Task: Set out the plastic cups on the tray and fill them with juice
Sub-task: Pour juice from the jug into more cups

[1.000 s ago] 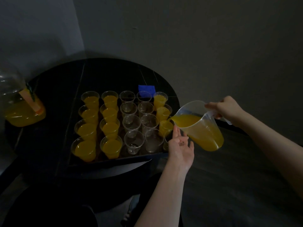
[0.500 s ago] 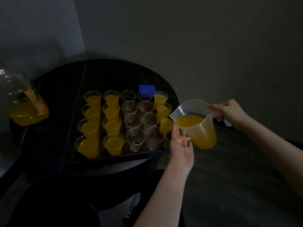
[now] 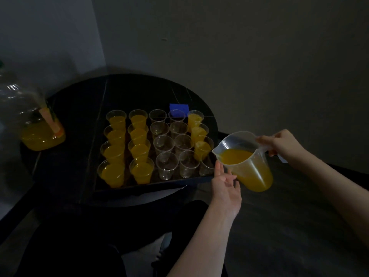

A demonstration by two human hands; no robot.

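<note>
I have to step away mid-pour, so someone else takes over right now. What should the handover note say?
Right hand: grips the handle of the jug, part full of juice, held tilted beside the tray.
Left hand: open, at the jug's side near the tray's right front corner.
Done: twenty cups set out; two left columns and three of the right column filled.
Left: two middle columns and the front right cup look empty.

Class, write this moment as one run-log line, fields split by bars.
right hand: holds jug by handle | left hand: open beside jug | tray: two left columns full, middle cups empty
</note>
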